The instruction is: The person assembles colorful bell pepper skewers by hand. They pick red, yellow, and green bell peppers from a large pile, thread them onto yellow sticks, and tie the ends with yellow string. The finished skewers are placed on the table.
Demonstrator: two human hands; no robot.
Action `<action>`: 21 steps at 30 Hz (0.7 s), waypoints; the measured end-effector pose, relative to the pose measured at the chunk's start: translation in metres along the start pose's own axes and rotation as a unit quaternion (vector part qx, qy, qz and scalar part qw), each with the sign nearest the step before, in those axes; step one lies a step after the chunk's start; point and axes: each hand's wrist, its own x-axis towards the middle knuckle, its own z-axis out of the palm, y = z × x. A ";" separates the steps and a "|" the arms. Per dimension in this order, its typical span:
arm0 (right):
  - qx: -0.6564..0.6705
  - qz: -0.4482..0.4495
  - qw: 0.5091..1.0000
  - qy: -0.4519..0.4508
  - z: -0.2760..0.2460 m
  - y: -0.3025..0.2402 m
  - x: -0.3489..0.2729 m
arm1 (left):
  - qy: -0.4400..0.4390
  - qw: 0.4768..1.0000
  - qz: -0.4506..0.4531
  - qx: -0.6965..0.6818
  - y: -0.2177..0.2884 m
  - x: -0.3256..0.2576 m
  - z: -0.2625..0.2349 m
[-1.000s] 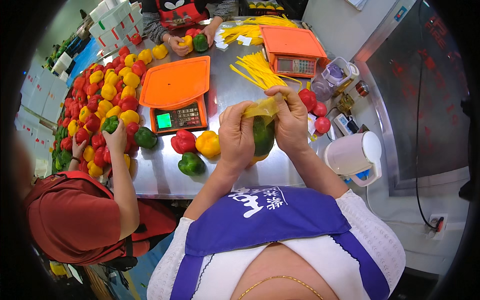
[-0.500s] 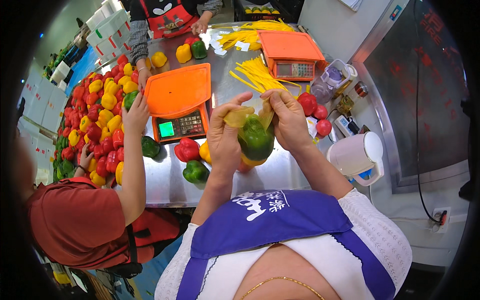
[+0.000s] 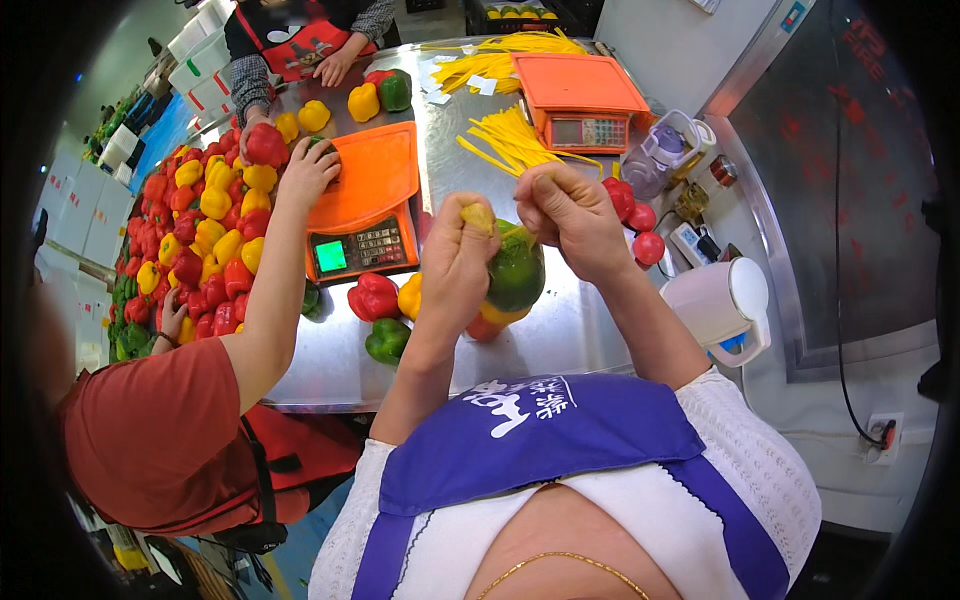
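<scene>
The peppers [image 3: 518, 280], green above yellow and red, sit bunched in net between the forearms, at the shiny metal table [image 3: 570, 350]. They look firm, smooth, a bit heavy and easy to bruise; the soft net top seems best to grab. The left hand [image 3: 458, 255] squeezes the yellow net [image 3: 479, 217]. The right hand [image 3: 572, 222] pinches, seemingly on net too. The top is bunched tighter than a moment ago.

A shiny metal table [image 3: 580, 345] (streaked with glare) stands near a pale wall [image 3: 660, 42]

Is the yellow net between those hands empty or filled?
Not empty: the net holds a green pepper, with yellow and red showing below.
</scene>
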 end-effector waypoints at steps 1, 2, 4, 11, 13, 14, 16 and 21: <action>0.014 0.020 0.999 -0.031 0.002 -0.003 0.001 | 0.013 1.000 -0.012 0.013 0.000 0.002 0.002; -0.032 -0.006 0.999 -0.025 0.008 -0.004 0.000 | 0.024 0.999 -0.013 0.035 -0.001 0.001 0.003; -0.179 -0.063 0.981 -0.034 0.020 -0.008 -0.003 | 0.046 0.996 -0.014 0.079 -0.002 0.001 0.005; -0.328 -0.159 0.931 0.014 0.018 -0.002 0.001 | 0.017 0.974 0.061 0.217 0.002 -0.002 0.009; -0.263 -0.121 0.955 0.064 0.016 0.002 0.004 | 0.013 0.984 0.053 0.172 0.002 -0.007 0.010; -0.195 -0.083 0.975 0.069 0.013 0.004 0.005 | 0.011 0.992 0.051 0.118 0.000 -0.010 0.011; -0.054 -0.005 0.996 0.077 0.008 0.006 0.007 | -0.003 0.997 0.047 0.061 -0.005 -0.015 0.009; -0.170 -0.041 0.983 0.061 0.018 -0.009 0.003 | -0.013 0.985 0.028 0.170 -0.002 -0.016 0.000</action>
